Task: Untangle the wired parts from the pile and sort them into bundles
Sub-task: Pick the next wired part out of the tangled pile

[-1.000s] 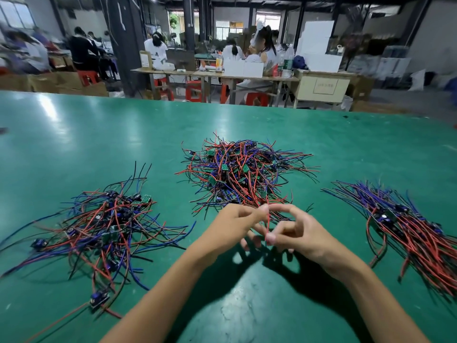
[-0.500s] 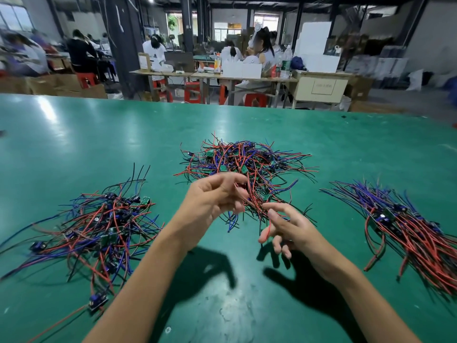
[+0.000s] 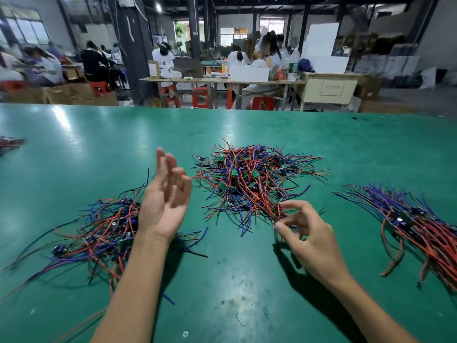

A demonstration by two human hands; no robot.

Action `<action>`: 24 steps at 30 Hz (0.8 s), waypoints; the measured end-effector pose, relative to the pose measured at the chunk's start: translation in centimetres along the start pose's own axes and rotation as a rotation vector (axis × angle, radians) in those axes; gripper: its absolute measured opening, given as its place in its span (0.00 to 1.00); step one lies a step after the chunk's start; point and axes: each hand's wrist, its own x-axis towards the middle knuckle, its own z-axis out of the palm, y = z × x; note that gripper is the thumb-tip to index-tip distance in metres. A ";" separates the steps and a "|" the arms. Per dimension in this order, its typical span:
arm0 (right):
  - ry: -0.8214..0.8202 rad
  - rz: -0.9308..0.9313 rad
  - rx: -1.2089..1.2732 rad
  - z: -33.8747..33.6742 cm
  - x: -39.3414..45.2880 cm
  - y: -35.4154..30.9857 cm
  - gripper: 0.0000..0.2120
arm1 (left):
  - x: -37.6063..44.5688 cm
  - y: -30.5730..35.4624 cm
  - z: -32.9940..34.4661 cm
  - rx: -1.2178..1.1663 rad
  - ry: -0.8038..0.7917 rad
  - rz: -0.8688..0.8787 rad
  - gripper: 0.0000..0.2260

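Centrally on the glossy green table [image 3: 74,157] sits the tangled pile of thin red, blue and black insulated wires [image 3: 249,184], a bristling mound dotted with small green circuit boards, loose ends splaying outward. At its near edge the right hand [image 3: 305,233] pinches a red wire between thumb and forefinger. The left hand [image 3: 164,199] hangs palm-up with fingers relaxed, holding nothing, above the looser left heap of wired parts [image 3: 99,231] — half a second ago it gripped wires at the pile's near edge, close to the right hand. Off to the right lies the combed, roughly parallel bundle of red and purple-blue wires [image 3: 415,224]. Both hands are now well apart.
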 end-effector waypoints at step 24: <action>-0.092 0.508 0.305 -0.4 0.8 0.0 0.16 | -2.2 -9.2 0.6 0.994 -0.151 -0.635 0.12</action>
